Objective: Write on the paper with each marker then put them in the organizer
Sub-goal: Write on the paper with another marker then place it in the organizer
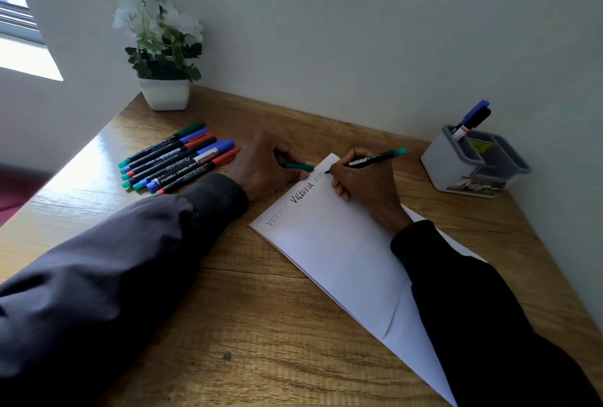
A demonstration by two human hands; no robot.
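Wood-grain table (261, 308) carries everything. At its far left corner stands a white pot (164, 93) of flowers, clear of the work. Nearer, along the left edge, the loose markers (176, 158) lie side by side in a tidy row, with green, blue and red caps. They are probably the ones not yet tried, laid within easy reach.

Between that row and the paper (342, 259) the left hand (264, 165) rests on the table. Its fingers are curled round a green cap (298, 165), whose end pokes out toward the sheet. Holding it likely stops it rolling away and has it ready for recapping. I cannot tell whether this hand touches the paper's edge or only lies just beside it.

The paper lies slanted from the table's middle toward the near right corner, an angle that suits the writing arm. Along its far edge run two written words and part of a third.

The right hand (362, 184) pinches the green marker (375, 158) in a writing grip. The tip is on the sheet at that unfinished word, and the hand rests on the paper, which steadies the stroke.

Near the far right corner, by the wall, sits the grey organizer (456, 168). The stored markers (473, 119), two of them, lean upright in one compartment, so most of the task seems to remain.
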